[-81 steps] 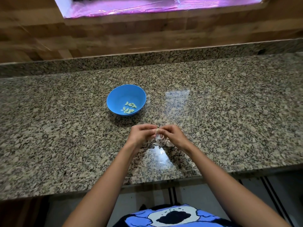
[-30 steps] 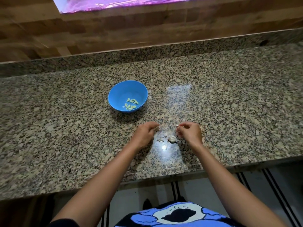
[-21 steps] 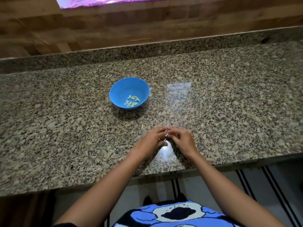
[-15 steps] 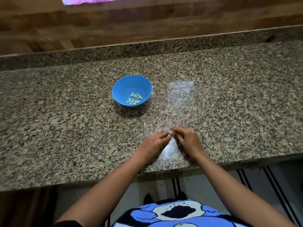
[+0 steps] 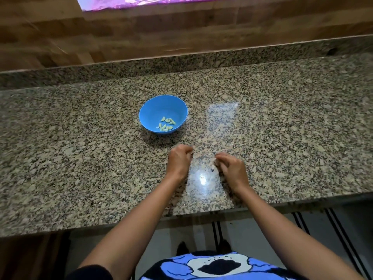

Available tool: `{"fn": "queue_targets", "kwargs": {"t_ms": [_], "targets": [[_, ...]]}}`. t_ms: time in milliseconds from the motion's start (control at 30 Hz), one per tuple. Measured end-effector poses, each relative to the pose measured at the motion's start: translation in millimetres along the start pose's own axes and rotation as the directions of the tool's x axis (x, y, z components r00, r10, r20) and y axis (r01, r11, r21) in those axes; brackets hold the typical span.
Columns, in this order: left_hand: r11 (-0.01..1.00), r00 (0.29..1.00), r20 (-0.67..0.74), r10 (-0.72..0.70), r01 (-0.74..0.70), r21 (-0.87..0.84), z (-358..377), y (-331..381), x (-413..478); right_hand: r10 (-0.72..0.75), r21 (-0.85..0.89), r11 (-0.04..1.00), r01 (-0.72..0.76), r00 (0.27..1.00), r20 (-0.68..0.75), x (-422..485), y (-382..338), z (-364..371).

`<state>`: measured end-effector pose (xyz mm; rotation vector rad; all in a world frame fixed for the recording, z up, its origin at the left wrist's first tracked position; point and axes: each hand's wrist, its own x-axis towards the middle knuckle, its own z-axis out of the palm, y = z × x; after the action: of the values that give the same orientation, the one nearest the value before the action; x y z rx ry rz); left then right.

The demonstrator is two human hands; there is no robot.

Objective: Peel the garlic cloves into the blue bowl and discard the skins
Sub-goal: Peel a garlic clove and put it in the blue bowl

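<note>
Pale peeled garlic cloves point(image 5: 166, 124) in round blue plastic bowl point(image 5: 150, 110), left hand point(image 5: 178, 161) and right hand point(image 5: 232, 168) curled, contents untellable, risking skins lost against speckled granite counter point(image 5: 80, 158).

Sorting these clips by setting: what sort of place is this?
Probably a home kitchen: a speckled granite countertop, a wood-panelled wall behind it, and a blue bowl holding peeled garlic cloves.
</note>
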<state>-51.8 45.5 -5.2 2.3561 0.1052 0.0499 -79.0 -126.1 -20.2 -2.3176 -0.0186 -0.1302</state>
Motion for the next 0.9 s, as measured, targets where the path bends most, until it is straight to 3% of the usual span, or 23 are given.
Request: {"fn": "queue_targets", "kwargs": {"t_ms": [200,400,533,600,633,667,700,733,767,800,833,900], "targets": [[0.886,0.967,0.162,0.197,-0.246,0.394,20.7,1.8,3.9,0.178,0.198,0.966,-0.166,0.983,-0.045,8.8,-12.4,-7.0],[0.776,0.863,0.302,0.405,-0.499,0.385,21.0,-11.2,-56.2,0.259,0.304,0.926,-0.223,0.963,-0.081,19.2,-22.1,-13.2],[0.683,0.802,0.3,0.516,-0.597,0.422,14.5,-33.5,-68.3,0.29,0.376,0.888,-0.263,0.957,-0.015,23.1,-45.1,-7.4],[0.773,0.867,0.315,0.387,-0.491,0.401,10.1,-24.3,-72.5,0.3,0.465,0.834,-0.298,0.951,0.072,25.1,-59.9,0.4],[0.861,0.93,0.272,0.249,-0.341,0.378,5.5,-14.9,-73.5,0.292,0.487,0.817,-0.308,0.95,0.11,25.7,-67.9,5.9],[0.959,0.983,0.175,0.062,-0.107,0.263,-0.4,-6.0,-74.0,0.28,0.5,0.806,-0.316,0.949,0.148,25.0,-74.9,12.0],[0.983,0.977,0.109,-0.186,0.186,0.011,-7.7,-2.2,-73.2,0.266,0.51,0.796,-0.325,0.945,0.188,22.7,-83.2,18.6],[0.847,0.901,0.149,-0.407,0.434,-0.308,-18.0,-2.2,-71.8,0.247,0.519,0.787,-0.334,0.941,0.231,19.8,-91.3,25.9],[0.573,0.807,0.261,-0.529,0.567,-0.591,-31.6,-6.4,-71.5,0.22,0.527,0.779,-0.339,0.936,0.276,16.3,-100.5,32.5],[0.282,0.739,0.364,-0.566,0.589,-0.757,-48.9,-13.6,-75.1,0.19,0.529,0.779,-0.337,0.93,0.314,12.4,-110.3,40.4],[0.069,0.705,0.409,-0.58,0.543,-0.837,-66.8,-27.8,-81.2,0.147,0.523,0.789,-0.322,0.926,0.348,7.5,-122.1,50.7],[-0.195,0.68,0.382,-0.625,0.338,-0.921,-99.5,-66.7,-106.2,0.045,0.505,0.81,-0.297,0.891,0.451,-6.5,-149.7,77.7]]}}
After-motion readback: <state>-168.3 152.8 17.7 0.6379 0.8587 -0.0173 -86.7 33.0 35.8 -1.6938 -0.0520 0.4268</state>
